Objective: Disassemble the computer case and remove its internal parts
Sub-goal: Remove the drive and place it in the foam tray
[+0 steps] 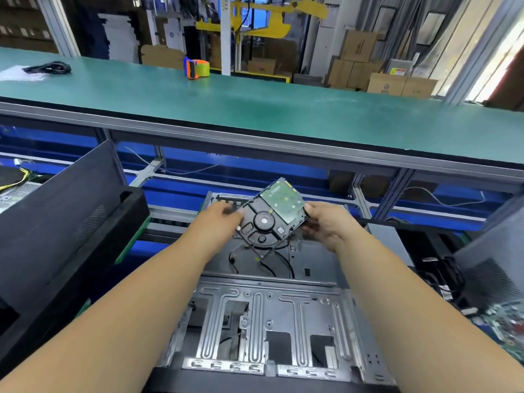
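**While the drive hangs clear, check what trails beneath it**

While you hold the hard drive (273, 215) above the opened computer case (266, 316), keep both grips where they are. Your right hand (326, 225) pinches the drive's right edge, fingers curled under it. Your left hand (219, 215) steadies the left edge; the blur there hides how far its fingers wrap, so I cannot tell how firm that hold is. The drive sits tilted, circuit board facing up, well off the case floor.

Black cables (279, 265) lie looped on the floor right below. Whether any still joins the drive is not visible, so lift slowly and feel for drag before you carry it aside. Grip by the metal edges only and keep your fingertips off the green board. A tug on a hidden lead, or a slip from the looser side, seems the likeliest fault here.
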A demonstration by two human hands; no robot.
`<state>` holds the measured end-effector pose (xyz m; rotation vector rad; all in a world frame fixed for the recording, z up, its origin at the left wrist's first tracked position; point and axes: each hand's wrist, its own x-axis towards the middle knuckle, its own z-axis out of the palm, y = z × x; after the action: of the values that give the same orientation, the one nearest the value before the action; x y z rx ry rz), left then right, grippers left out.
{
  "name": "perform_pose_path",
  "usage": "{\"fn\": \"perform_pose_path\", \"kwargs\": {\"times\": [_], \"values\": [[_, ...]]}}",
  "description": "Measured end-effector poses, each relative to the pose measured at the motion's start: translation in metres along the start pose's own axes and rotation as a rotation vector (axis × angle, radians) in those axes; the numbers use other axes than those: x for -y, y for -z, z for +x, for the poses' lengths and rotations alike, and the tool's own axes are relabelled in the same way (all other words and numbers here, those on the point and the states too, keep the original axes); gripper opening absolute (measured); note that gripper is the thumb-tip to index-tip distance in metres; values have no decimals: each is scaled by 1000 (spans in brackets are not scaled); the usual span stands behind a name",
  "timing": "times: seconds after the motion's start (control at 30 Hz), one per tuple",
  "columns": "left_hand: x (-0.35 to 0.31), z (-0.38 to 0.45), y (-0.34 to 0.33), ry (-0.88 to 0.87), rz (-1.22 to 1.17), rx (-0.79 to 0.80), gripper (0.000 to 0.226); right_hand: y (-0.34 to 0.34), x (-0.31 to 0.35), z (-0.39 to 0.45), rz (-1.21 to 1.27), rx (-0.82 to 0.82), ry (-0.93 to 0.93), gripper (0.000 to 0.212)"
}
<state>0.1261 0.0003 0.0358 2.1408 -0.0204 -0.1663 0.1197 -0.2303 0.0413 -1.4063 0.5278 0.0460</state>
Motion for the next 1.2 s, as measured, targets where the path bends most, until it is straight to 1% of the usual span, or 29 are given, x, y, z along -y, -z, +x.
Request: {"fn": "perform_pose_path", "kwargs": {"times": [0.03, 0.1, 0.13, 0.17, 0.23, 0.27, 0.33, 0.4, 0.47, 0.6, 0.67, 0.73, 0.8, 0.87, 0.9, 0.97, 1.0, 1.03, 1.1, 1.13, 1.2], "values": [[-7, 1, -5, 76, -157, 19, 35, 9, 3, -2, 30, 7, 2, 18], [-22, 0, -19, 204, -486, 110, 25, 27, 8, -8, 76, 20, 5, 17], [-28, -1, -26, 213, -579, 139, 19, 37, 11, -12, 95, 28, 8, 16], [-33, -2, -33, 203, -621, 151, 16, 48, 13, -17, 117, 44, 9, 14], [-42, -6, -50, 196, -663, 159, 15, 73, 18, -28, 170, 92, -5, 12], [-46, -8, -58, 203, -684, 178, 15, 86, 20, -35, 185, 118, -11, 14], [-56, -13, -77, 212, -697, 244, 15, 111, 23, -45, 174, 141, -9, 24], [-69, -19, -97, 209, -697, 315, 14, 135, 24, -53, 139, 127, -2, 24], [-82, -26, -119, 202, -686, 370, 15, 158, 22, -59, 116, 55, -7, 21], [-107, -37, -159, 211, -693, 457, 19, 208, 16, -66, 93, -125, 26, 3], [-116, -42, -177, 172, -623, 474, 23, 231, 13, -69, 126, -185, 63, 2], [-120, -45, -192, 94, -418, 417, 25, 249, 12, -72, 113, -237, 90, 6], [-123, -48, -203, 0, -207, 330, 26, 266, 7, -73, 39, -288, 116, 16], [-125, -55, -210, -73, -98, 308, 20, 284, -1, -68, -39, -333, 151, 19], [-127, -58, -214, -101, -59, 325, 18, 292, -6, -64, -80, -349, 162, 25], [-129, -63, -222, -152, -5, 357, 15, 304, -15, -55, -201, -380, 159, 44], [-130, -65, -227, -178, 19, 355, 15, 309, -20, -51, -278, -409, 158, 48], [-132, -67, -230, -205, 48, 346, 15, 314, -26, -46, -359, -437, 164, 46], [-136, -71, -235, -256, 104, 327, 15, 323, -35, -37, -506, -480, 158, 32], [-137, -72, -237, -280, 121, 324, 15, 325, -38, -35, -579, -488, 131, 30], [-137, -73, -240, -311, 141, 323, 16, 328, -44, -31, -723, -475, 75, 34]]}}
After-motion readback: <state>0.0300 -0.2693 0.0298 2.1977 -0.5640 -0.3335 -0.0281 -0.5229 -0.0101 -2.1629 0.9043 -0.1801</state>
